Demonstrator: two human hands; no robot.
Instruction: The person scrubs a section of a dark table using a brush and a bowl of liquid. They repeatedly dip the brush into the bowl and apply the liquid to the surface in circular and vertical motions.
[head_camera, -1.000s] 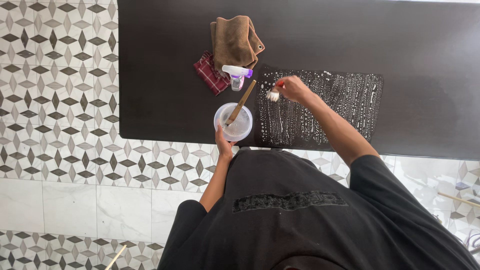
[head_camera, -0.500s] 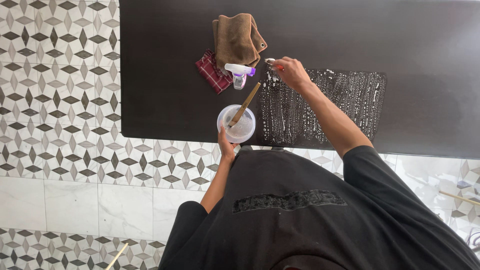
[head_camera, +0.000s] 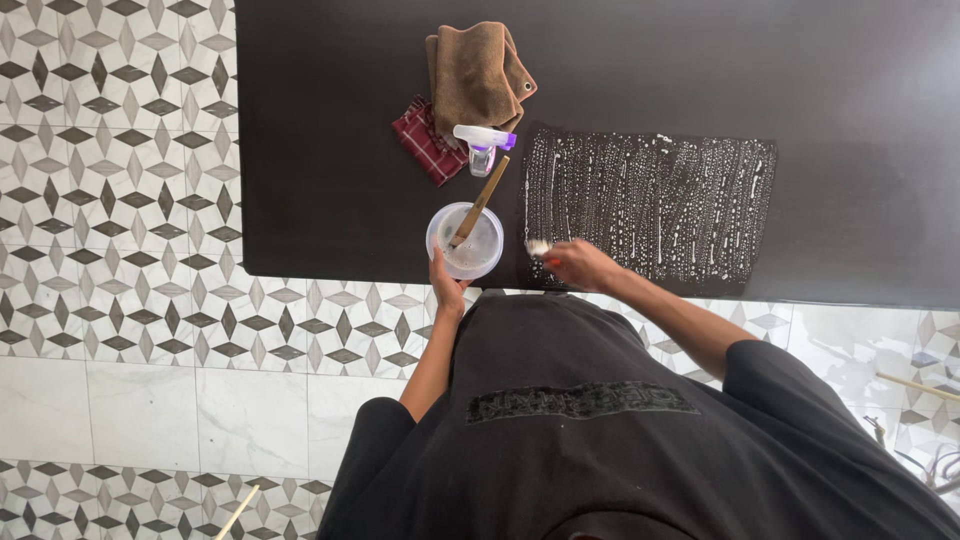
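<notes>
- A small brush (head_camera: 541, 247) is pinched in the right hand (head_camera: 582, 265) near the front edge of the dark table (head_camera: 330, 120); only its pale bristles and a trace of red handle can be seen, the rest being covered by the closed fingers.
- The bristles are laid at the lower left corner of a wet, foamy patch (head_camera: 650, 205), streaked with white droplets, on the tabletop.
- A clear plastic container (head_camera: 465, 241) is steadied at its near rim by the left hand (head_camera: 447, 290); the fingers are curled against the wall, and how far they wrap round cannot be told.
- A wooden-handled brush (head_camera: 477, 203) is leaned inside the container, its head blurred by the cloudy contents.
- A spray bottle (head_camera: 481, 147) with a purple nozzle is lying just beyond the container; its body is foreshortened and hard to make out.
- A folded brown cloth (head_camera: 473, 75) is partly laid over a red checked cloth (head_camera: 422, 142), much of which is hidden.
- The table is cut off at the top and right edges.
</notes>
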